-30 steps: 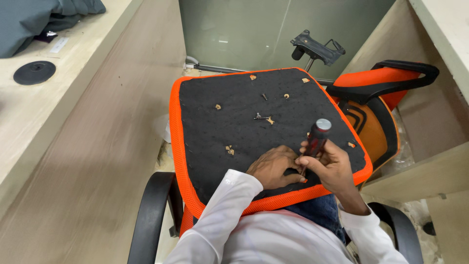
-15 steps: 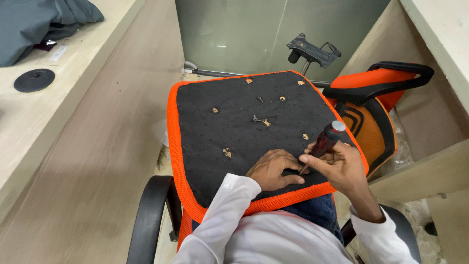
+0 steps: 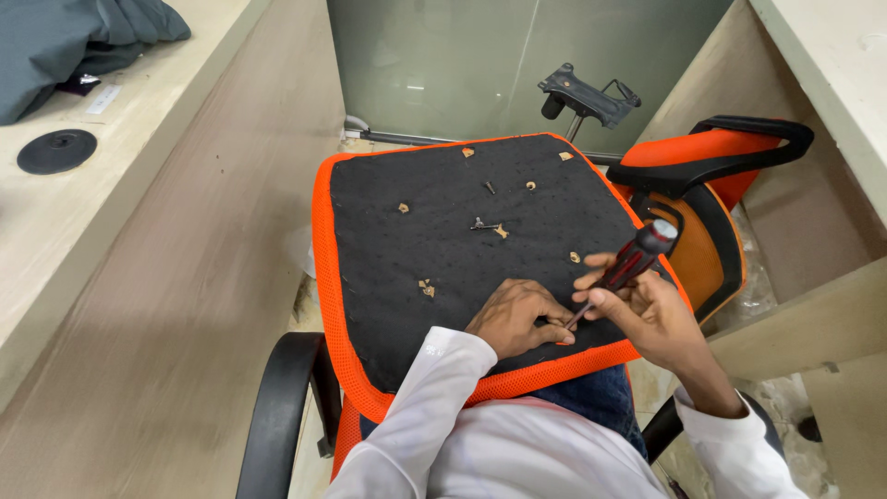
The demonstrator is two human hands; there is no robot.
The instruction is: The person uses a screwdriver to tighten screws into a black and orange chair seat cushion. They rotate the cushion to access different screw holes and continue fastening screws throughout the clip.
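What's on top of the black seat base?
Loose screws lie scattered on the seat base. The left hand rests there; the right hand holds a screwdriver. Its tip is hidden.

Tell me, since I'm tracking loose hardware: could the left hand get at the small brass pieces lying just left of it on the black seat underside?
Probably yes. The left hand rests on the black panel, the brass pieces lie close by, nothing between them.

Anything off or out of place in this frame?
Yes. The seat pad lies upside down across the person's lap, with loose screws scattered over its black underside. A detached black bracket sits on the floor beyond. Right hand holds a screwdriver; left hand steadies its tip.
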